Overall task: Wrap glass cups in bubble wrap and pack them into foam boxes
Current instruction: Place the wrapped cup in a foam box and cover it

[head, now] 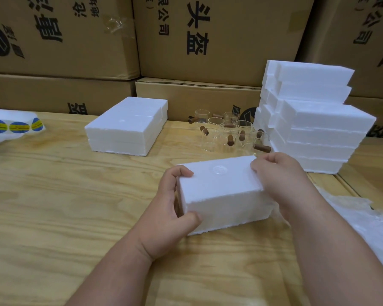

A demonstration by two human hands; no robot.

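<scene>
Foam box [221, 193], white and closed, sits on the plywood table [53, 195], gripped at its ends by the left hand [175, 208] and right hand [281, 180], fingers curled over its edges. Cartons [219, 36] wall the back. Glass cups [228, 131] stand between a second box [126, 124] and a box stack [312, 115]; bubble wrap [369, 221] lies right.

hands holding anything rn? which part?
Both hold the closed white rectangular foam box on the plywood table: left hand grips its left end, right hand its right end.
</scene>
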